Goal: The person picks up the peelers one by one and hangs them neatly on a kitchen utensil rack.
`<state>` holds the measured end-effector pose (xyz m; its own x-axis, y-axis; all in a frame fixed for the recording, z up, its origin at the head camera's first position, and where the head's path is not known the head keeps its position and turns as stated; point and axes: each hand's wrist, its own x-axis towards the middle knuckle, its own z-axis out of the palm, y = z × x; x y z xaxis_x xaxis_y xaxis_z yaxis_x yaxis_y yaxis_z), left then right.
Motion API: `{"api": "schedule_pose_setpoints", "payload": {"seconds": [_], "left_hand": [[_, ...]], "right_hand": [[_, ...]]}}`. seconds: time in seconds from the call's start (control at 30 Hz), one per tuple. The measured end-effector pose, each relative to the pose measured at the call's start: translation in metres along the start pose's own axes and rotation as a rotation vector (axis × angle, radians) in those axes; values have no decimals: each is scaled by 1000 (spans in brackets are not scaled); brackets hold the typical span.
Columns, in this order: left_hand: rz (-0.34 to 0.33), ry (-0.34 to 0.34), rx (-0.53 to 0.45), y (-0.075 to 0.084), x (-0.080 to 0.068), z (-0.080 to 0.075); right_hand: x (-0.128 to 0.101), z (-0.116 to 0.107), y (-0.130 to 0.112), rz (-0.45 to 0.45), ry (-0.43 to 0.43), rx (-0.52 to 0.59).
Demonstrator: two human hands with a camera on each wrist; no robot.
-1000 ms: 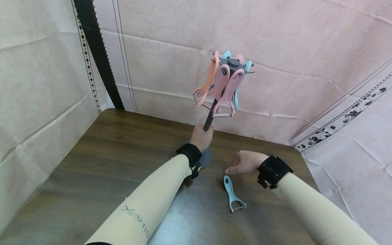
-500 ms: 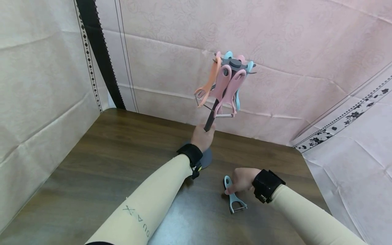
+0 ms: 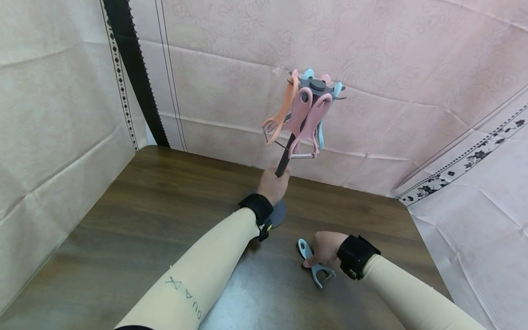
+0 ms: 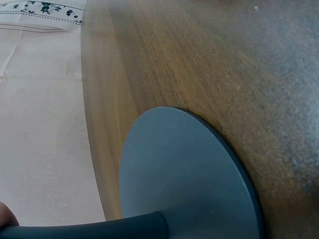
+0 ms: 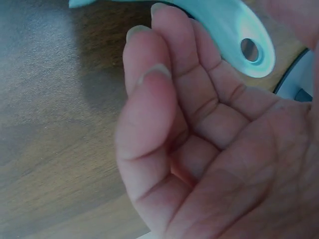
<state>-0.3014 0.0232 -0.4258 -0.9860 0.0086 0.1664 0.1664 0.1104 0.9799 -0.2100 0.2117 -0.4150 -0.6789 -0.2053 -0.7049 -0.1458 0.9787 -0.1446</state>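
Observation:
My left hand (image 3: 273, 185) grips the dark post (image 3: 283, 160) of a rotating utensil stand. The stand's round grey base (image 4: 184, 164) rests on the table in the left wrist view. Pink peelers (image 3: 311, 123), an orange peeler (image 3: 286, 107) and blue peelers (image 3: 320, 135) hang by their handle holes from its top hooks. At the right, my right hand (image 3: 327, 246) pinches a light blue peeler (image 3: 304, 249) by its handle, low over the table. Curled fingers (image 5: 149, 114) lie beside this handle in the right wrist view, while the blade end is mostly out of frame.
The brown wooden table (image 3: 165, 220) reaches back to a pale patterned cloth (image 3: 231, 82) hanging behind the stand. More cloth hangs on the left (image 3: 53, 137) and right sides. A black strip (image 3: 136, 73) runs down the back left corner.
My right hand has come down and toward me onto the blue peeler and taken hold of its handle. The peeler has turned slightly. My left hand stays on the post.

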Motion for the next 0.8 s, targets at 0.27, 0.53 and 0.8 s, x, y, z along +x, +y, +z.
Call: {"api": "schedule_pose_setpoints", "payload": {"seconds": [0.27, 0.53, 0.8], "left_hand": [[-3, -3, -5, 0, 0, 0], [-2, 1, -4, 0, 0, 0], [2, -6, -13, 0, -1, 0]], "right_hand": [[3, 6, 3, -33, 62, -104], [9, 14, 6, -70, 179, -118], [12, 16, 9, -48, 197, -70]]}}
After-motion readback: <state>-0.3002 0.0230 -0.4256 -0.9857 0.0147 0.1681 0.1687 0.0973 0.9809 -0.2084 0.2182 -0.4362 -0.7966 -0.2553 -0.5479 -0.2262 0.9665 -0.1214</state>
